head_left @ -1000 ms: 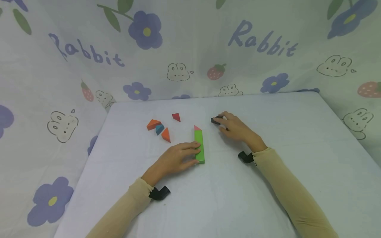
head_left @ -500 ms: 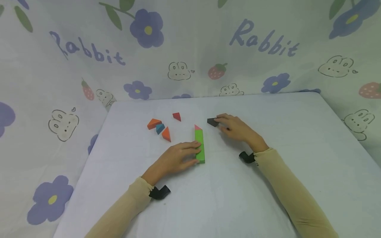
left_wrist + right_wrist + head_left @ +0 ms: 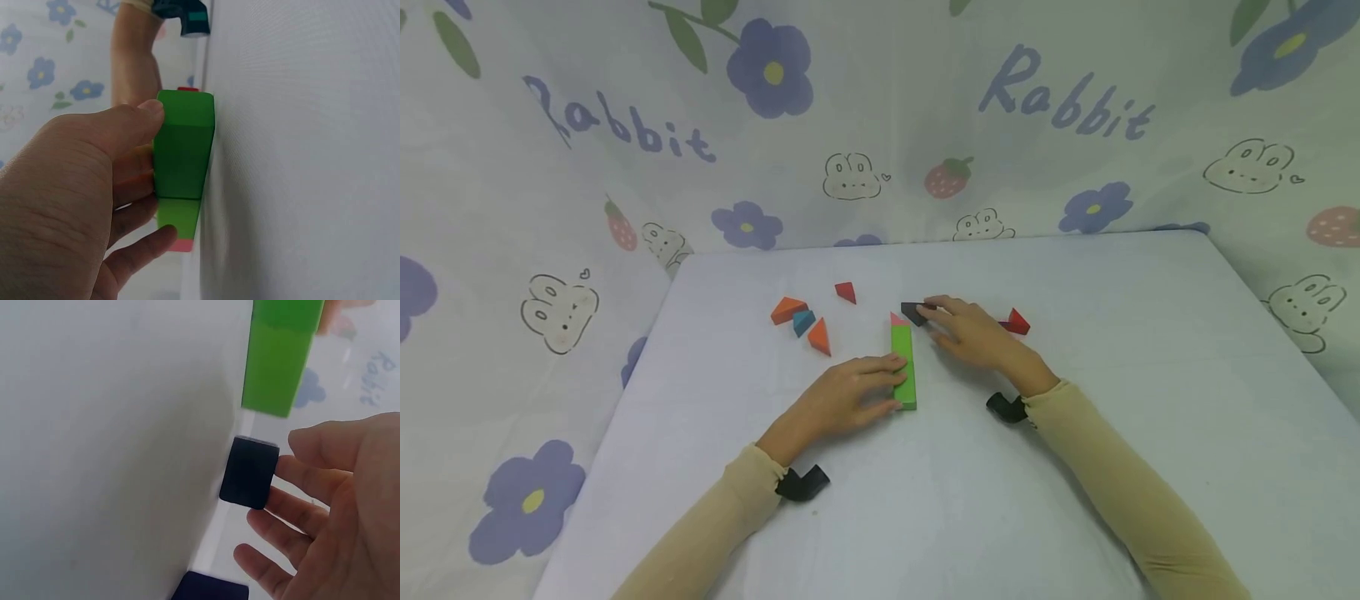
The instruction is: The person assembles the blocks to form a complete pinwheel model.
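Note:
Two bright green blocks (image 3: 903, 367) lie end to end in a column, with a small pink triangular block (image 3: 898, 319) at their far end. My left hand (image 3: 842, 400) rests against them from the left. Its thumb lies at the near end and its fingers reach along the side. A black angular block (image 3: 913, 313) lies just right of the pink tip; whether they touch is unclear. My right hand (image 3: 973, 332) has its fingertips on the black block (image 3: 250, 472). In the right wrist view, its thumb stands apart from the block.
Left of the column lie two orange triangular blocks (image 3: 788, 310), a blue block (image 3: 803, 323) between them and a red block (image 3: 846, 292) farther back. Another red block (image 3: 1017, 322) lies right of my right hand, beside a mostly hidden purple piece (image 3: 1003, 324). Printed cloth surrounds the white table.
My right hand has slid the black block leftward to the pink tip, uncovering the red and purple pieces on the right. The left hand and the green blocks have stayed in place.

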A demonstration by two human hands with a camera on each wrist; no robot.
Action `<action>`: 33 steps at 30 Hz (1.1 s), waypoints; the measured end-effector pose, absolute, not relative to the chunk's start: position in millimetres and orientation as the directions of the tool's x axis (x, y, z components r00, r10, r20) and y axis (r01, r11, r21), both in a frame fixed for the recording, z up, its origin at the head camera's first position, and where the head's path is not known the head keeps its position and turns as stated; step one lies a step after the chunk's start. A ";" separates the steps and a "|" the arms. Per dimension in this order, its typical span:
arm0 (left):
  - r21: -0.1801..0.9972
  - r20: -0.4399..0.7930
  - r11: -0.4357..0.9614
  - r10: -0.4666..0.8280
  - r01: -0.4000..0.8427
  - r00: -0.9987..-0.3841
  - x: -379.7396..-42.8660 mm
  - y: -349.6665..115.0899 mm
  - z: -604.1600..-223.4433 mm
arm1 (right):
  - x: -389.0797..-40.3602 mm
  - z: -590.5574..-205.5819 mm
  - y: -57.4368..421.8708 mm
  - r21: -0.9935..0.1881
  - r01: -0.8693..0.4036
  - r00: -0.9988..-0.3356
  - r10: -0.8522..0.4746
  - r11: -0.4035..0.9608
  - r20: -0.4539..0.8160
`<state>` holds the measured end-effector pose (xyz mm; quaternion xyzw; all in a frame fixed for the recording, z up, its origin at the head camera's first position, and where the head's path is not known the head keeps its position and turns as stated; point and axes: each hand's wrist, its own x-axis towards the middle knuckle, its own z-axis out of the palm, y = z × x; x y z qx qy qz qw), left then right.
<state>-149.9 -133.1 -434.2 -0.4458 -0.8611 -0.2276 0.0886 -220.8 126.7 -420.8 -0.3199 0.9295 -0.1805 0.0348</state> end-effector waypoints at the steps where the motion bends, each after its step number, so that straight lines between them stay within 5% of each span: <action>1: 0.312 0.355 0.499 0.728 0.809 -0.586 -150.1 -133.1 -434.5 | -219.9 -420.9 125.3 -0.358 -0.593 -0.786 -0.615 0.722 0.062; 33: 0.331 0.348 0.499 0.724 0.801 -0.595 -151.0 -135.0 -436.0 | -213.1 -420.3 116.5 -0.346 -0.634 -0.756 -0.648 0.692 0.090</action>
